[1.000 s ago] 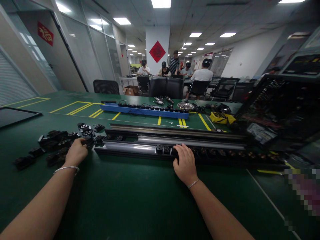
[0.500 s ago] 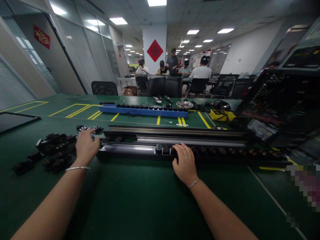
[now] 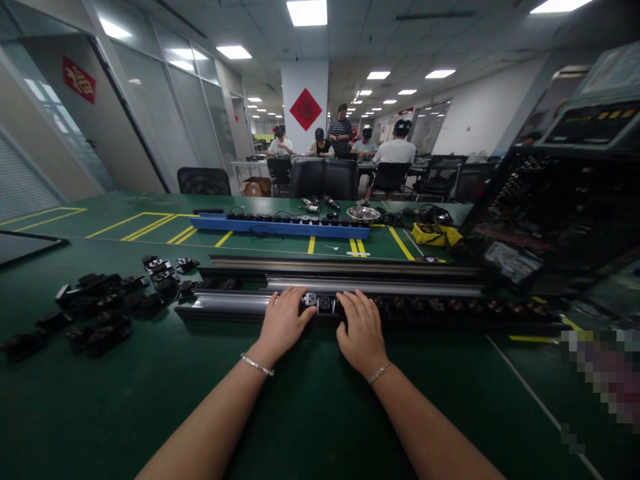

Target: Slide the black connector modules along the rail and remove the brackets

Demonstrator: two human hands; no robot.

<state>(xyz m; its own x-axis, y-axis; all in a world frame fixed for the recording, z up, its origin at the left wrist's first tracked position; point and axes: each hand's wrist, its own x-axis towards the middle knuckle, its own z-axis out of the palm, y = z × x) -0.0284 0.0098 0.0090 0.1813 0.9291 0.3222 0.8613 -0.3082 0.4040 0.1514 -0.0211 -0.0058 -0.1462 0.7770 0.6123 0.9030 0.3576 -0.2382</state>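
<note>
A long dark metal channel [image 3: 225, 301] lies across the green table in front of me, with small black socket modules [image 3: 327, 304] set in a row along it. My left hand [image 3: 284, 323] is at the left end of that row, thumb and fingers closed about a grey-faced socket module [image 3: 310, 299]. Just to the right, my right hand [image 3: 361, 330] is bent over the channel, its thumb on the near side and its fingers reaching across the top. Its fingers cover part of the row.
Loose black modules [image 3: 100, 300] lie in a pile at the left. Behind the channel are further metal profiles [image 3: 370, 285] and a blue channel [image 3: 280, 227] with modules. A metal bowl [image 3: 363, 213], a yellow bag [image 3: 436, 234] and a dark equipment rack [image 3: 560, 220] stand farther right. People work in the background.
My left hand has moved right from the loose modules to the row in the channel, close to my right hand. The right hand stays at about the same place on the channel.
</note>
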